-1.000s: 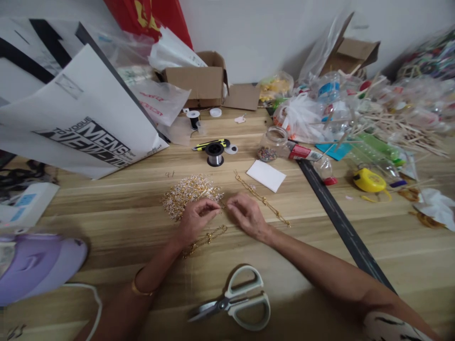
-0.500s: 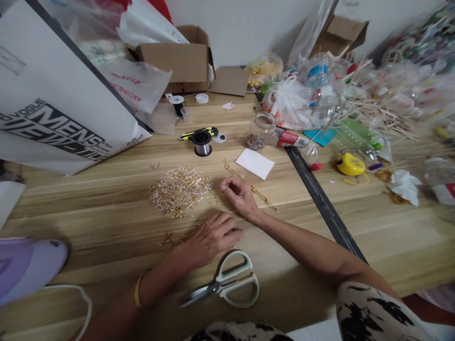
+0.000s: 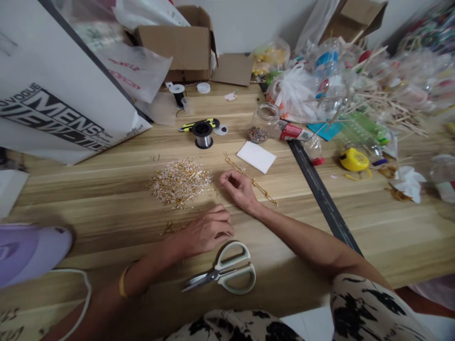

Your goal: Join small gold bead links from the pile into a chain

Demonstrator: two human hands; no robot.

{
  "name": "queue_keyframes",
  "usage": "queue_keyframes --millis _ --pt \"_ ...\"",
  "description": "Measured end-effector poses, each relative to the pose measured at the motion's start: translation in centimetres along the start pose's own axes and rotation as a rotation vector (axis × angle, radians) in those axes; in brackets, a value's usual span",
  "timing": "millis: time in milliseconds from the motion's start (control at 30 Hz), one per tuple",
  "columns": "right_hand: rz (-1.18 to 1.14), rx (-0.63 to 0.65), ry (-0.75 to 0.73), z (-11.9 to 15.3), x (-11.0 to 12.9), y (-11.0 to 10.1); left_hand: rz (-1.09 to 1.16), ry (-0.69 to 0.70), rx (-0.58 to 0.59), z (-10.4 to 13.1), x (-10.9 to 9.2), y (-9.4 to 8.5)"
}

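My left hand (image 3: 209, 228) rests palm down, its fingers bent together and their tips largely hidden. Partly beneath that wrist lie small gold chain pieces (image 3: 168, 227). My right hand (image 3: 240, 190) is curled, thumb and forefinger brought together; anything between them is too small to make out. Just beyond it a gold beaded chain (image 3: 251, 180) stretches across the wood. A heap of gold and clear bead pieces (image 3: 181, 182) lies to the left of both hands. Nearer to me than my left hand, white-handled scissors (image 3: 223, 272) lie with blades pointing left.
A wire spool (image 3: 203, 136), a yellow-black cutter (image 3: 192, 125), a white card (image 3: 256, 157) and a bead jar (image 3: 261, 125) stand beyond the hands. At right are a black strip (image 3: 323, 196), a yellow tape measure (image 3: 354, 159) and plastic bottles. A purple iron-like object (image 3: 31, 253) sits left.
My left hand has shifted slightly left, away from my right hand. My right hand stays curled in nearly the same place. The camera view has tilted a little.
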State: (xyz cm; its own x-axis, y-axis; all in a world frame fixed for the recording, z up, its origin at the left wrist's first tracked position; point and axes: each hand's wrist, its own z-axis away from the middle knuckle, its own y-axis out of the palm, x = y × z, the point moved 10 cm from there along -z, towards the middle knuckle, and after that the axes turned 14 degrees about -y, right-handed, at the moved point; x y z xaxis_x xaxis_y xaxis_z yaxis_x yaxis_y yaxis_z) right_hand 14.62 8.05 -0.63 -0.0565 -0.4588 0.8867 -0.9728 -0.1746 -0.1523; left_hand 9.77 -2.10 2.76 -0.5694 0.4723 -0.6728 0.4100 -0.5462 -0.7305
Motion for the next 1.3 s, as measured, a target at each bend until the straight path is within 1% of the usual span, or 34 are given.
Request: queue_keyframes --millis 67,100,233,367,567,667,733,800,867,900,967,1033,1100,1167,1233,1300 --pt "0.000 0.002 -0.004 -0.1 0.1 0.0 -0.021 0.015 0.061 0.4 -0.1 0.7" --pt "0.000 0.002 -0.008 -0.1 0.1 0.0 -0.035 0.021 0.073 0.5 0.0 1.0" --pt "0.007 0.011 -0.014 -0.1 0.2 0.2 -0.103 0.041 0.064 0.8 0.4 2.0" --pt "0.013 0.014 -0.004 -0.1 0.0 0.2 -0.144 0.061 0.057 0.9 0.4 2.6" --pt "0.003 0.018 -0.011 -0.1 0.2 0.3 -0.172 0.063 0.043 0.9 0.5 2.6" --pt "0.008 0.019 0.000 -0.1 0.3 0.2 -0.194 0.068 0.016 1.1 0.2 2.5" --pt "0.021 0.019 -0.001 0.0 0.3 0.2 -0.189 0.059 -0.016 1.1 0.1 2.1" --pt "0.035 0.022 -0.002 0.1 0.2 0.2 -0.123 0.027 -0.070 1.0 0.4 1.1" --pt "0.047 0.015 -0.013 0.3 0.3 0.1 0.022 -0.046 -0.157 0.8 1.4 -0.8" --pt "0.058 0.013 -0.023 0.3 0.3 0.0 0.127 -0.109 -0.231 0.7 2.5 -2.0" --pt "0.080 0.014 -0.051 0.3 0.7 0.0 0.362 -0.262 -0.367 0.9 5.4 -4.2" --pt "0.110 0.023 -0.097 0.3 1.3 0.2 0.590 -0.396 -0.459 1.3 8.3 -5.4" --pt "0.138 0.030 -0.158 0.3 2.3 0.3 0.747 -0.476 -0.541 1.8 10.5 -6.1" --pt "0.145 0.038 -0.216 0.4 3.2 0.6 0.829 -0.530 -0.565 2.1 11.8 -6.2" --pt "0.139 0.047 -0.257 0.5 3.9 0.8 0.864 -0.552 -0.574 2.2 12.4 -6.1" --pt "0.134 0.056 -0.286 0.8 4.4 1.1 0.875 -0.551 -0.577 2.3 12.5 -6.0"
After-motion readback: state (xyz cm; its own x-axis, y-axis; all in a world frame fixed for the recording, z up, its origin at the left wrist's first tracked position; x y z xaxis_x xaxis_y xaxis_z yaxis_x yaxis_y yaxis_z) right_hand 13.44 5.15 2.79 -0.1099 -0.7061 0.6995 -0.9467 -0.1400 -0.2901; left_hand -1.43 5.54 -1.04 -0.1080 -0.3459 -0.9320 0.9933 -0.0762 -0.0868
